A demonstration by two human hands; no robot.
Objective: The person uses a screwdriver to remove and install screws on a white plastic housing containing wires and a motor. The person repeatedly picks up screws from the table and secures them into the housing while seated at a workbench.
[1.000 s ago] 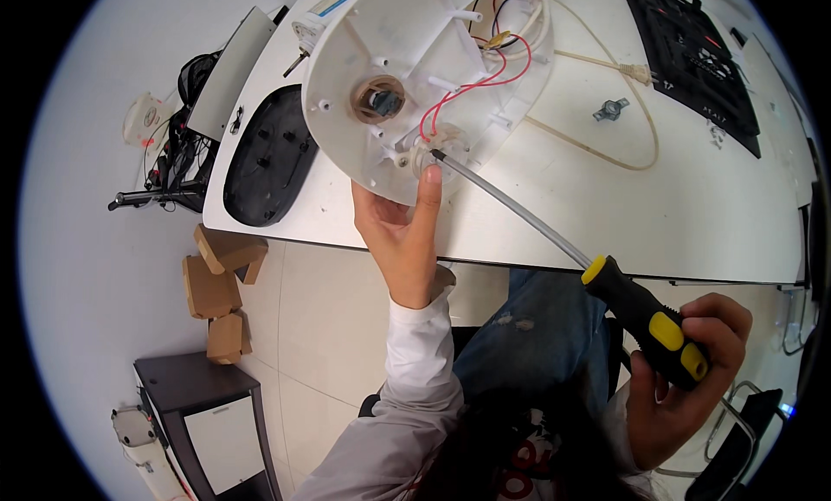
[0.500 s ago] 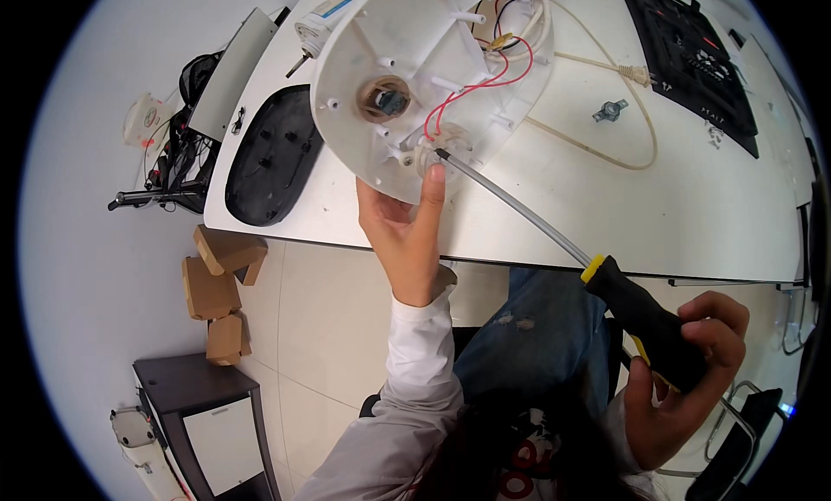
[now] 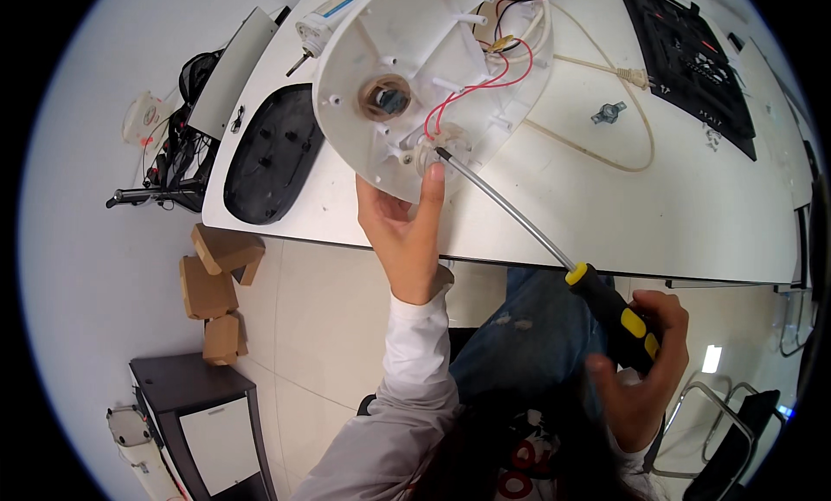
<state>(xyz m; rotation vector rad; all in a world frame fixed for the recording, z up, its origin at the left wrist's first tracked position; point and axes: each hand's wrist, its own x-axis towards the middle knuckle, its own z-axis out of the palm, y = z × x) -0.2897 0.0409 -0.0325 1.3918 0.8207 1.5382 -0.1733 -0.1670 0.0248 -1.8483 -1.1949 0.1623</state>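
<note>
Pale walls [image 3: 82, 259] and a tiled floor [image 3: 325, 328] fill the edges of my view, around a white table [image 3: 692, 220] that bends with the lens. Below, to the left, I see a dark cabinet [image 3: 192, 373] and some cardboard boxes [image 3: 208, 286]. Largest on the table side is a white plastic shell [image 3: 407, 44], its hollow inside facing my camera, its lower rim near the table's front edge. Right of it sits a black tray [image 3: 692, 64]; left, a black oval cover [image 3: 273, 159].

My left hand [image 3: 407, 241] grips the shell's lower rim, thumb on the near side, fingers partly hidden behind. My right hand [image 3: 639, 397] is half open: the fingers curl loosely round the end of a screwdriver [image 3: 597, 295], while the thumb stands apart from the handle. The tip meets a clear round part [image 3: 452, 144] inside the shell, where red wires [image 3: 472, 87] end. Smaller still, a plug [image 3: 634, 76], a metal piece [image 3: 608, 112] and tiny screws [image 3: 711, 139] lie on the right.
</note>
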